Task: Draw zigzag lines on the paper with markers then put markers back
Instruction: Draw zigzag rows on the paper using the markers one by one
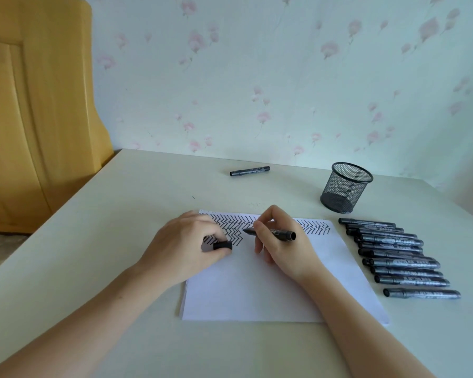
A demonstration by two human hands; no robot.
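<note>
Both hands over 1 paper (257,290) on worktop (126,214): right hand (281,246) pinching 1 uncapped marker (271,232), left hand (186,246) gripping its cap (222,245). 10 markers (399,257) lying right of paper, 1 marker (249,171) far back, 1 mesh cup (344,186) standing.

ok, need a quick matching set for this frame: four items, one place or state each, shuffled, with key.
Items
1. marker cap
2. uncapped marker
3. mesh pen holder
4. lone capped marker

Places or states
A. lying alone at the far side of the table
B. standing upright, beyond the row of markers
C. pinched in the left hand
D. held in the right hand, tip over the paper

Pairs: 1-C, 2-D, 3-B, 4-A
</note>
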